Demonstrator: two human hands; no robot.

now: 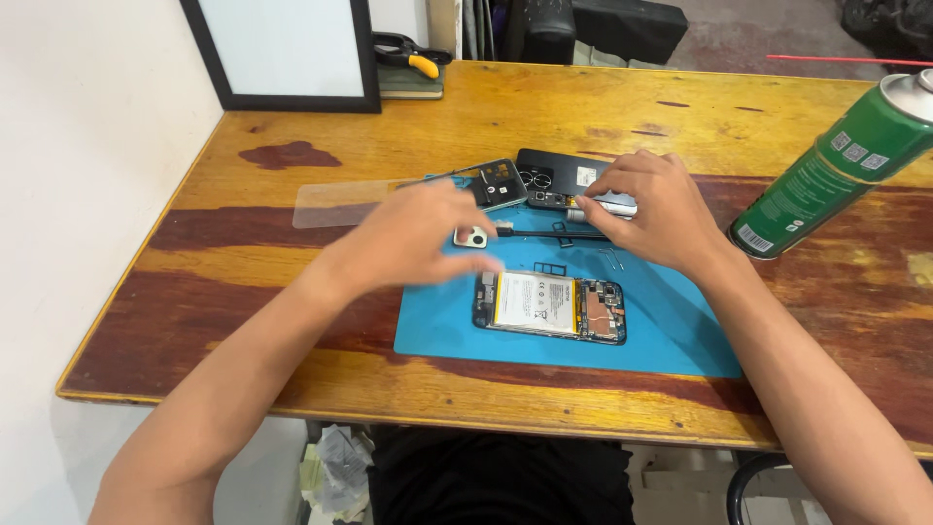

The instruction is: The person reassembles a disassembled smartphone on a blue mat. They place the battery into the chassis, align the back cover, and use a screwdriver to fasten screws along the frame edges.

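An opened phone (pixel 550 307) with its battery and circuit board showing lies on a blue mat (pixel 661 335). My left hand (pixel 413 238) hovers blurred over the mat's left part, fingers spread, close to a small square camera part (pixel 472 237). My right hand (pixel 651 209) rests at the mat's back edge, fingertips on a small silver part (pixel 607 206) next to a black back cover (pixel 559 178). A dark inner frame piece (pixel 496 183) lies beside the cover. A thin black tool (pixel 544 234) and small metal bits (pixel 614 258) lie between my hands.
A clear glass sheet (pixel 335 204) lies left of the mat on the wooden table (pixel 292 292). A green spray can (pixel 836 170) leans in at the right. A black-framed white board (pixel 287 53) and a yellow-handled tool (pixel 413 60) stand at the back left. A white wall runs along the left.
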